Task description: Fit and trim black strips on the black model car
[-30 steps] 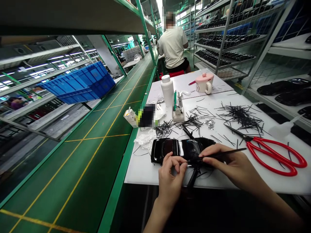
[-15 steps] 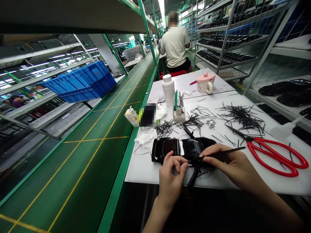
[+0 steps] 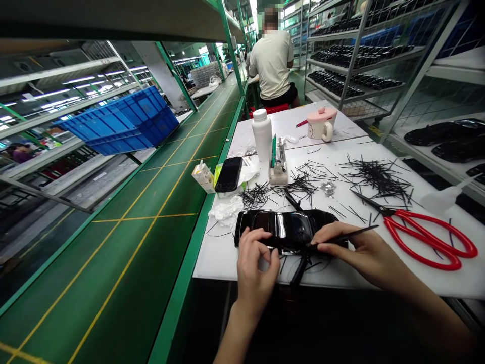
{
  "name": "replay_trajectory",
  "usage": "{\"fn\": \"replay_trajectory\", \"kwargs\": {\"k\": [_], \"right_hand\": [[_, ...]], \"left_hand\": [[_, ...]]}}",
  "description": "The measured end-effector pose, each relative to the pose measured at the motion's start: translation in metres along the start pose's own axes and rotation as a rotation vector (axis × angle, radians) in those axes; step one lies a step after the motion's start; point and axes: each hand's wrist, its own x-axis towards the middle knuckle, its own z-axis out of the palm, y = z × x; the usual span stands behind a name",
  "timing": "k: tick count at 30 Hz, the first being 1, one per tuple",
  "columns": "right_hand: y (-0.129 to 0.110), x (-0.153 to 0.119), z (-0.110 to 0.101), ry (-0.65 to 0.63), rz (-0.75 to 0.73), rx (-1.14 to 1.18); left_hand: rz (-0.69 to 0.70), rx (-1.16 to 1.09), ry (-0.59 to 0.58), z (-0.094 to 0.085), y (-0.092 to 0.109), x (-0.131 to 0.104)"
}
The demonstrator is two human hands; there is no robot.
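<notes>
From my end, I saw a white table beneath the fingers. The toy car lay at both hands' fingertips, red scissors to their right. The left hand curled, grip impossible to tell; the right hand pinched a slim dark tool.

The model car wears a glossy black, mirror-smooth finish; the slim tool looks matt. Scissors pair dull dark metal blades with smooth red plastic-looking handles. The bottle and crate look plastic, the tissue rough, crumpled paper — the phone sleek, dark glass.
</notes>
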Motion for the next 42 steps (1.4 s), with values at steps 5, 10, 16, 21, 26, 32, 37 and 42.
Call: {"fn": "replay_trajectory", "kwargs": {"k": [5,10,16,21,26,32,37,42], "right_hand": [[0.002,-0.003,-0.001,-0.048,-0.017,-0.021],[0.004,-0.004,0.006,-0.106,-0.162,-0.101],[0.007,-0.005,0.016,-0.046,-0.317,-0.196],[0.01,-0.006,0.021,0.008,-0.353,-0.278],[0.011,-0.006,0.023,0.023,-0.365,-0.292],[0.012,-0.008,0.024,0.02,-0.379,-0.305],[0.012,-0.009,0.023,0.038,-0.362,-0.252],[0.011,-0.009,0.024,0.036,-0.353,-0.262]], "left_hand": [[-0.035,0.146,-0.037,0.005,-0.004,-0.003],[-0.015,0.229,-0.055,0.015,-0.004,-0.003],[0.012,0.264,-0.059,0.018,-0.008,-0.003],[0.017,0.267,-0.054,0.018,-0.009,-0.005],[0.003,0.27,-0.056,0.019,-0.009,-0.006],[0.012,0.27,-0.036,0.02,-0.009,-0.007],[0.044,0.266,0.014,0.023,-0.01,-0.008],[0.064,0.258,0.036,0.024,-0.01,-0.009]]}}
